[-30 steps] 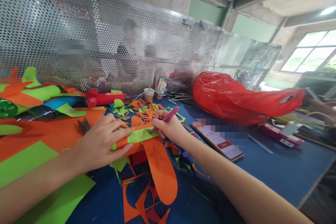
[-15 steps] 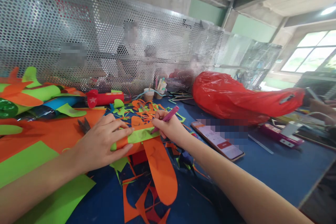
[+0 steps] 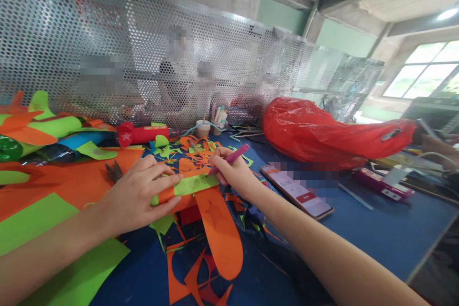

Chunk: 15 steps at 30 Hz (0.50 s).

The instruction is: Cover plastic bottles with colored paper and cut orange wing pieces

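On the blue table lies a paper model plane [image 3: 220,234] in orange with a green strip [image 3: 191,184] along its body. My left hand [image 3: 148,191] grips the body's left end, thumb in front and fingers over the top. In my right hand [image 3: 231,172] a purple pen [image 3: 236,154] is pinched, its tip at the right part of the green strip, where faint dark marks show. One rounded orange wing points toward me. Behind my left hand, scissors [image 3: 114,171] lie partly hidden on orange sheet.
Orange and green scraps [image 3: 190,279] surround the plane. A phone [image 3: 297,191] and red plastic bag [image 3: 322,129] are at right. Finished-looking planes [image 3: 39,129] stand at left. Cups [image 3: 202,129] stand before a perforated metal screen [image 3: 222,52], with people behind it. Another person's hand [image 3: 439,150] is far right.
My right hand and the pen have shifted very slightly to the right along the green strip. My left hand keeps its hold on the plane.
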Tool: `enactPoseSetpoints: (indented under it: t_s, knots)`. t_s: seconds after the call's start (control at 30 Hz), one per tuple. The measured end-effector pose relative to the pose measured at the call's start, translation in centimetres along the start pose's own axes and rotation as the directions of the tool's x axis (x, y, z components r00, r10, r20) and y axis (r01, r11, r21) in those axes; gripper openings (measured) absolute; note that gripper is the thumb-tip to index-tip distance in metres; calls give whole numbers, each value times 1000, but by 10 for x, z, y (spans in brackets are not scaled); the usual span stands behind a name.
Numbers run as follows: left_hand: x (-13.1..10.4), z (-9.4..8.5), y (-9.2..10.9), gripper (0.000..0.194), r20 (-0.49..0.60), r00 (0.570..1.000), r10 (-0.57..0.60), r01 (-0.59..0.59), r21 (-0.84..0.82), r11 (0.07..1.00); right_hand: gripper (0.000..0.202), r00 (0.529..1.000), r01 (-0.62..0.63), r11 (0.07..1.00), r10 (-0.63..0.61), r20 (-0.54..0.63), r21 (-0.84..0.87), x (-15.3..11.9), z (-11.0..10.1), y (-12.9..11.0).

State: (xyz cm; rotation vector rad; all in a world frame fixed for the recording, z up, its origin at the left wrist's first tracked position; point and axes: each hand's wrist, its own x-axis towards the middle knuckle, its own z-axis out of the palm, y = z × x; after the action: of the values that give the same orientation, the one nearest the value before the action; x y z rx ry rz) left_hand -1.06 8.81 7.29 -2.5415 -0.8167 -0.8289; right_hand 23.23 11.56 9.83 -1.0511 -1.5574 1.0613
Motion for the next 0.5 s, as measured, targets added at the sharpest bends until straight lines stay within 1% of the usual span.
enactPoseSetpoints:
  t_s: [0.1,0.2,0.3,0.4,0.5]
  knots:
    - [1,-1,1,24,-6,1000,-9,9,-4,1000,25,999,31,999,-31,13,12,-1,-3,-2]
    - [1,-1,1,24,-19,1000,-5,5,-6,1000,19,997,50,994,-45,61,-92,0,-5,-4]
    - [1,-1,1,24,-20,1000,-6,6,-1,1000,16,995,79,986,-70,67,-149,1,-6,-3]
    - [1,-1,1,25,-9,1000,2,-2,1,1000,24,994,105,984,-99,51,-142,2,-6,1]
    - [1,0,1,26,-11,1000,5,-5,4,1000,27,996,82,985,-76,45,-150,3,-5,4]
